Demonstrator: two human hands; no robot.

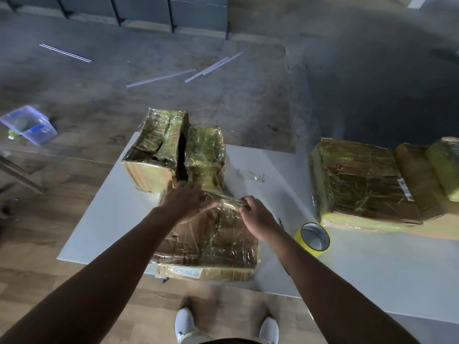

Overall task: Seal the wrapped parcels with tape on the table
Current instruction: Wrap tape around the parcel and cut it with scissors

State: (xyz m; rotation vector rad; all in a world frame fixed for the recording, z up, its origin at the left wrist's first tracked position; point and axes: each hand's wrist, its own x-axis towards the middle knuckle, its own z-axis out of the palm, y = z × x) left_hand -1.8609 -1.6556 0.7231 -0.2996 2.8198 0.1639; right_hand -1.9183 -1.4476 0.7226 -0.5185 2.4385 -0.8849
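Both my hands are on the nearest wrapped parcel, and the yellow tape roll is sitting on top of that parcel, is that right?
Not quite. In the head view the yellow tape roll sits on the table, just right of the nearest parcel, not on top of it. The left hand and right hand are indeed both on that parcel.

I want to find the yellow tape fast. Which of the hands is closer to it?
Right. The right hand grips the parcel just left of the yellow tape; the left hand is farther left.
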